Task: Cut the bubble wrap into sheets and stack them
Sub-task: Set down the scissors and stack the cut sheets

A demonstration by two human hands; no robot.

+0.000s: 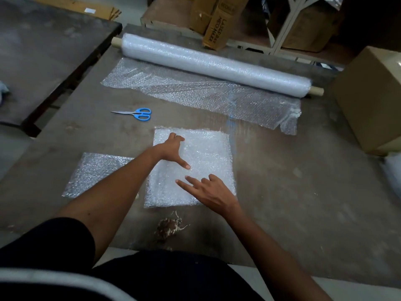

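On the stack of cut sheets (204,161), the left hand (171,149) and right hand (208,191) lay open, gripping nothing. Pressing flat and squaring the edges would probably have served best.

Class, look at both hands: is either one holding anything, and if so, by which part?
Nothing is held. The left hand and right hand lie open on the stack of cut sheets; the scissors lie untouched.
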